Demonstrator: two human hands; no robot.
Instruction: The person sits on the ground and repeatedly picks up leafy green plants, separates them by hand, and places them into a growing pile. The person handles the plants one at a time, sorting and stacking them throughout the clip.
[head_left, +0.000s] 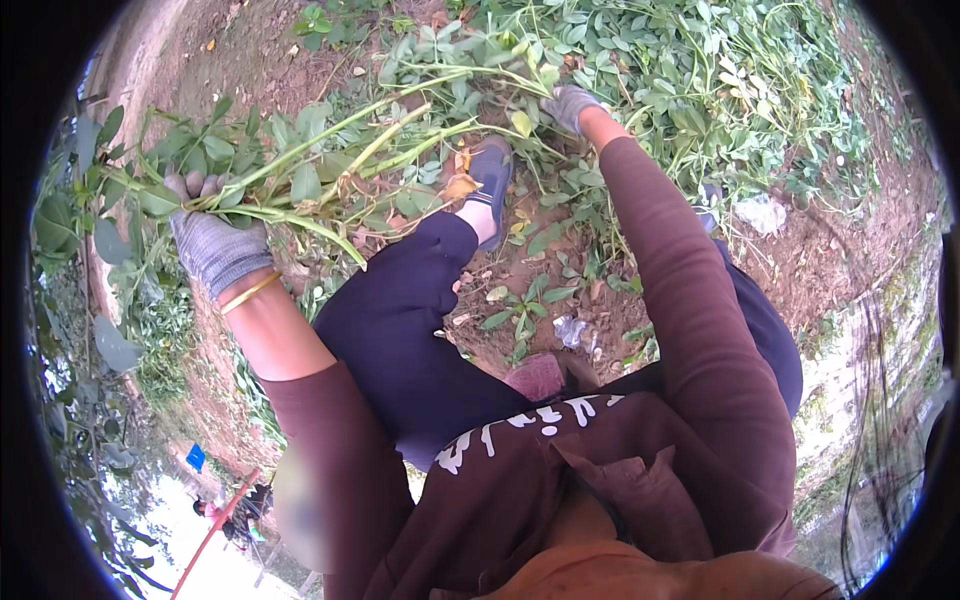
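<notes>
My left hand point(225, 245), in a grey knit glove with a yellow band at the wrist, is closed around a bunch of long green leafy stems point(330, 150). The cut-looking pale ends of some stems point toward my leg, and leaves stick out past the hand on the left. Farther off and to the right, my right hand point(575, 107), gloved too, is closed at leafy stems by the edge of a heap of green plants point(680, 95). Leaves partly hide its fingers. Between both hands, several stems stretch above my shoe point(488, 185).
Brown soil with dry leaves lies around my feet. A small green plant point(525, 310) grows between my legs, near a crumpled clear plastic scrap point(573, 332). Another plastic scrap point(760, 213) lies at the right. Leafy branches point(65, 225) line the left rim.
</notes>
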